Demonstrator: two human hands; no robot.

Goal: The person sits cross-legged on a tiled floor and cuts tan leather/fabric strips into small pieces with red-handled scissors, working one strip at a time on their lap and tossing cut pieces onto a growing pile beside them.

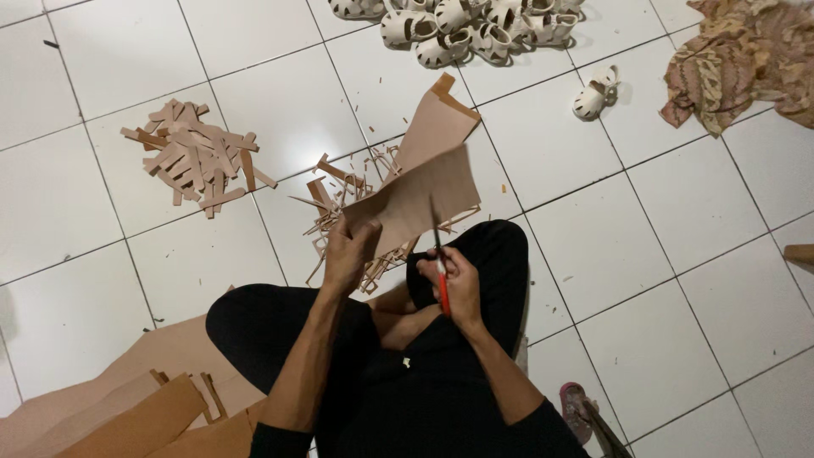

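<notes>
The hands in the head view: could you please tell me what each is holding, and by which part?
The left hand grips the tan sheet by its lower left edge; the right hand holds red-handled scissors by the handles.

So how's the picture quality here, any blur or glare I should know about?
Head view: the tan sheet is smeared by motion blur near its lower edge, and the left hand is slightly soft; the right hand with the red-handled scissors is sharper. Floor tiles show mild glare; corners darken.
</notes>
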